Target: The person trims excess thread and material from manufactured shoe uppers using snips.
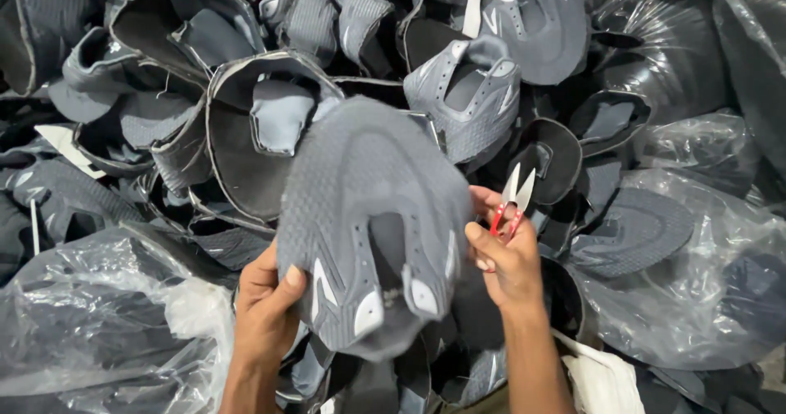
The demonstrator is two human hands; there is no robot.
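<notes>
- While the left hand [264, 312] clasps the grey shoe upper [372, 226] at its lower edge, the right hand [508, 258] pinches its side, also gripping red-handled snips [512, 201].
- Piled uppers [467, 95] and plastic bags [106, 324] crowd every side; both forearms are cut off.

- We have one view only, from a camera worn on the head, so no second view shares any part of the scene.
- We look steeply down and forward, close over our own hands: the left hand [264, 314] enters at 7 o'clock, the right hand [506, 258] at 5 o'clock.
- The pile of grey shoe uppers [458, 86] fills the frame toward 12 o'clock, edge to edge.
</notes>
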